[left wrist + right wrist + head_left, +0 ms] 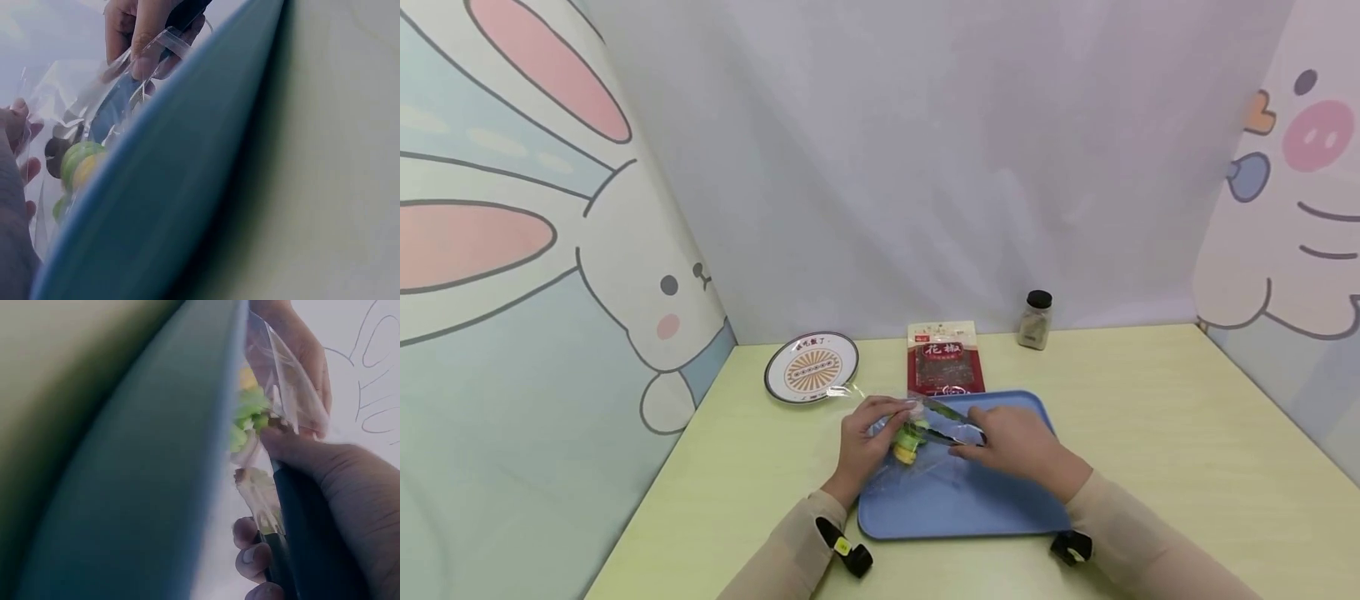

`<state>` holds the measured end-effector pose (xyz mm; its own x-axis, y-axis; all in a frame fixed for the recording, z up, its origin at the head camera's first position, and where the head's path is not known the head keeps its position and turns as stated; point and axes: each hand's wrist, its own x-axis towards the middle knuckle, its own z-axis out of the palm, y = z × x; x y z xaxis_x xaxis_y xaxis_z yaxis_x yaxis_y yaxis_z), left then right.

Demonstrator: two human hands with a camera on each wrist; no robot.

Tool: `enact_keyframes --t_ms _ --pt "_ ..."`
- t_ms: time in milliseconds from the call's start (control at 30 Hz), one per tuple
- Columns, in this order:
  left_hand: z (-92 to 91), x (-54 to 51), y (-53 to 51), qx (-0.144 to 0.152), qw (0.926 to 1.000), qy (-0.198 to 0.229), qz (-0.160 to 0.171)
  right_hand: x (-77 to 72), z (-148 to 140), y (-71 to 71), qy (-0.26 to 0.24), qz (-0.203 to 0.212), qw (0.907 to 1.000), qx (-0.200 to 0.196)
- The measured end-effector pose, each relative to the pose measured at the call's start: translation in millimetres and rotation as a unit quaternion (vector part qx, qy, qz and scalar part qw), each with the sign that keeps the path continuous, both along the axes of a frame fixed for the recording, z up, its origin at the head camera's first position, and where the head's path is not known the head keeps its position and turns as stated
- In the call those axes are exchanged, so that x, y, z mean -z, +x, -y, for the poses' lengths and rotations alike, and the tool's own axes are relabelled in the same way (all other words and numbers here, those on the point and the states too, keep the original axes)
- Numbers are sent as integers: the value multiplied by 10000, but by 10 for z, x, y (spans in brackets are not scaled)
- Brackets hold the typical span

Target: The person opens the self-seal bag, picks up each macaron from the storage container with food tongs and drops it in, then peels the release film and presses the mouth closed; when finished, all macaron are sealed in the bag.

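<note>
Over the blue tray (962, 510), my left hand (859, 446) holds a clear plastic bag (284, 375) by its side. Small green pieces (910, 439) and yellow pieces (905, 456) show through the film, with a dark brown one (56, 153) beside them in the left wrist view. My right hand (1021, 442) grips black-handled tongs (953, 413), thumb on one arm and fingers round the other. The tongs' tips reach left to the bag, among the pieces. Whether they pinch a piece is hidden by film and fingers.
Behind the tray lies a red and white packet (943, 367) of Sichuan pepper. A patterned white plate (772, 379) sits at the back left. A jar with a black lid (1035, 321) stands at the back right. Printed curtains (887, 167) enclose the table.
</note>
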<state>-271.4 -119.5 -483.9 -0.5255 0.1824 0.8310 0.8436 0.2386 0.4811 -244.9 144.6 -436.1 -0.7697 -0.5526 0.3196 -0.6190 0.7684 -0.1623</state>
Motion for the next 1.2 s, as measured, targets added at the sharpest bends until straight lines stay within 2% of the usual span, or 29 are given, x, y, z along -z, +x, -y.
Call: enact_keyframes --t_ms 233,367,600,700,800,933,1033,1133,1200 --pt "-46 13 -7 -25 9999 -4 162 -172 -102 63 79 777 9968 183" --pt "-60 15 8 7 9998 -14 211 -246 -219 139 249 1061 9933 375" --pt "-68 -20 29 32 9998 -136 153 -271 -632 345 244 1157 9906 683" --pt "-64 -25 23 -10 9997 -221 118 -231 -858 407 69 1160 9885 969" --pt "-62 -26 2 2 9993 -365 100 -162 -1089 419 -197 1316 9800 1477" --pt "-64 -48 -48 104 9971 -749 70 -53 -1403 378 -513 1667 9591 2230" --pt "-58 -98 -81 73 9945 -1048 54 15 -1595 327 -678 1873 9463 2547" --pt "-34 -168 -98 -53 9907 -1358 5 72 -1711 289 -606 1851 9436 2677" --pt "-2 -227 -93 -136 9855 -1690 74 110 -1747 282 -483 1730 9445 2750"
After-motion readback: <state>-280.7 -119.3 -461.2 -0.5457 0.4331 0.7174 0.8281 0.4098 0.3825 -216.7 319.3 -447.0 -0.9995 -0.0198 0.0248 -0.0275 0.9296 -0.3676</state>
